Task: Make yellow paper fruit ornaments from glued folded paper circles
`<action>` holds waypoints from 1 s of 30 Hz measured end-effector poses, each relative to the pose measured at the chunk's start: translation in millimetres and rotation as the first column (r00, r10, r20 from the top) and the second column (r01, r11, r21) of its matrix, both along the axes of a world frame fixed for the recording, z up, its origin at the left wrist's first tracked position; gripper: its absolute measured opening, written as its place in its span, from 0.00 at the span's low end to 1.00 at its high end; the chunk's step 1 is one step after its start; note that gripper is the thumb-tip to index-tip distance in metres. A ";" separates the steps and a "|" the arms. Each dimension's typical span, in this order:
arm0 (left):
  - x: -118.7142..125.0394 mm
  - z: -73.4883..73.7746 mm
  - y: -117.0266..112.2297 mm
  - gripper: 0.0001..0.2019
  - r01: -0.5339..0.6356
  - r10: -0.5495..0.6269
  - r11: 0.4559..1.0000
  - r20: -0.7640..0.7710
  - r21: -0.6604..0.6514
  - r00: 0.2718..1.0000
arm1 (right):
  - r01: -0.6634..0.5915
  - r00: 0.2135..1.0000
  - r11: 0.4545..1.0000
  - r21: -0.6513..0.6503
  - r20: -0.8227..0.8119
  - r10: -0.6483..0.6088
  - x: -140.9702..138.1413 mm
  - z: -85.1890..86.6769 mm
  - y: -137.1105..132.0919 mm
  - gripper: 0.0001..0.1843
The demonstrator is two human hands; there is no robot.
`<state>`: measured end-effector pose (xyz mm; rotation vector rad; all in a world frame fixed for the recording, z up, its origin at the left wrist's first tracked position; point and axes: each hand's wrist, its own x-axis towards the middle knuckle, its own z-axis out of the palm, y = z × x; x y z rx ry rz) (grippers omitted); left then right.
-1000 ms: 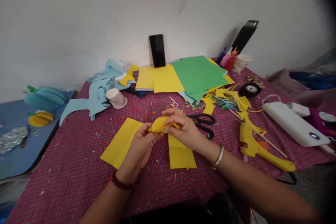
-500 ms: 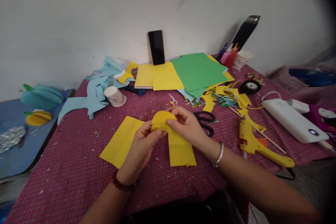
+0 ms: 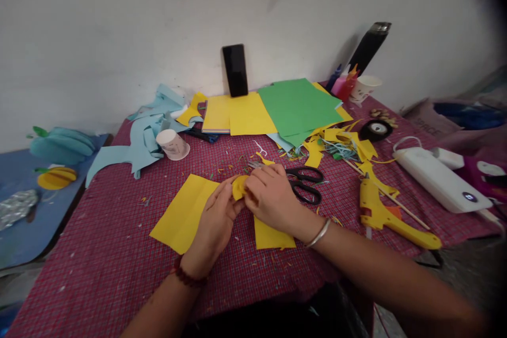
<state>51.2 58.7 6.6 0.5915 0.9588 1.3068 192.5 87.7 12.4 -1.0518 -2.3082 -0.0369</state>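
Yellow rounded paper pieces are pinched between both hands above the middle of the table, largely covered by fingers. My left hand is closed on their left side. From the right, my right hand is closed over them, knuckles up. Under and beside the hands lie two yellow paper sheets: a creased one on the left and a smaller one partly beneath my right hand. Black-handled scissors rest just behind my right hand, blades partly hidden.
A yellow glue gun and a white power bank lie to the right. Green paper, a propped phone and paper scraps are at the back. A paper cup stands left; paper pumpkins sit on a blue surface.
My right hand has turned and curled over the yellow rounded pieces, which now show less between the fingers. The scissors' blades have come partly into view. My left hand keeps its hold.
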 end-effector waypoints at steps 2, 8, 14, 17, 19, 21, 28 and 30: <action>-0.7 -0.3 -0.4 0.11 0.045 -0.045 0.999 0.050 0.005 0.998 | -0.034 0.999 0.999 -0.011 0.019 0.035 -0.7 -0.8 -0.1 0.04; -7.9 -3.1 1.5 0.14 0.039 -0.039 0.999 0.065 -0.002 0.997 | -0.239 0.966 0.957 -0.165 -0.136 0.218 6.7 3.9 2.3 0.04; -8.9 2.4 2.6 0.13 -0.022 0.023 0.999 -0.017 0.036 1.000 | -0.292 0.809 0.838 -0.461 -0.586 -0.040 12.0 -1.7 8.3 0.15; -8.7 1.3 1.1 0.13 -0.004 0.018 0.993 -0.120 0.115 0.993 | -0.420 0.799 0.636 -0.647 -0.596 -0.079 8.9 -4.1 5.1 0.17; -9.2 -1.8 0.3 0.13 0.018 0.015 0.985 -0.188 0.174 0.982 | -0.417 0.819 0.598 -0.684 -0.569 -0.080 6.6 -3.7 2.4 0.17; -9.9 -5.0 0.0 0.14 0.055 0.009 0.974 -0.276 0.221 0.961 | -0.380 0.835 0.632 -0.676 -0.545 -0.080 5.7 -2.3 0.9 0.15; -7.4 -1.5 -4.6 0.13 0.210 0.040 0.919 -0.608 0.334 0.793 | -0.343 0.871 0.695 -0.632 -0.491 -0.017 6.9 1.1 -4.5 0.14; -7.5 1.4 -6.3 0.11 0.234 0.064 0.906 -0.662 0.352 0.747 | -0.334 0.890 0.688 -0.645 -0.457 0.003 5.8 -0.2 -7.3 0.16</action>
